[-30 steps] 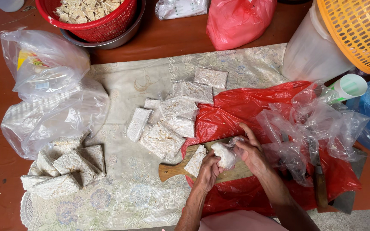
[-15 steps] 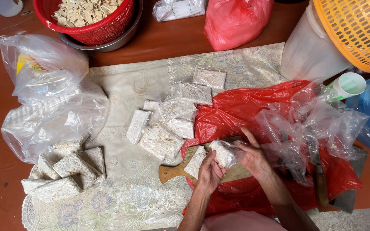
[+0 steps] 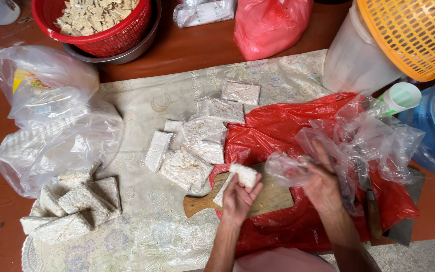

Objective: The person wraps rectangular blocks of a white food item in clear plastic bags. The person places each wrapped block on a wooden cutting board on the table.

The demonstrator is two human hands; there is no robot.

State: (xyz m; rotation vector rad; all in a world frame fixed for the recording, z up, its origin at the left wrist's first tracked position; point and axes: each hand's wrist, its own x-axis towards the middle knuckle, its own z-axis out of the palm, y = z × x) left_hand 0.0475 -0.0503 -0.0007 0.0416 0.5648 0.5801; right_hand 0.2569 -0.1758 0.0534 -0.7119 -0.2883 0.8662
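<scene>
- The brown wooden counter (image 3: 187, 50) carries a pale patterned cloth (image 3: 142, 236) and, beneath both hands, a crumpled red plastic sheet (image 3: 288, 126).
- Far up and left of the hands, a red slotted plastic basket (image 3: 122, 38) sits in a metal bowl and holds pale cut pieces; up and right, an orange slotted basket (image 3: 409, 35) rests upturned on a white tub.
- A wooden cutting board (image 3: 268, 196) lies directly under the hands, its handle pointing left.
- Left of the left hand lie flat wrapped whitish blocks (image 3: 185, 168); further left and lower, bare blocks (image 3: 76, 201).
- The right hand (image 3: 320, 184) is closed, pinching a clear crumpled plastic wrapper (image 3: 290, 168).
- The left hand (image 3: 237, 196) grips a bare whitish rectangular block (image 3: 244, 175) at its fingertips, long axis running left-right; it is just left of the right hand, apart from the wrapper.
</scene>
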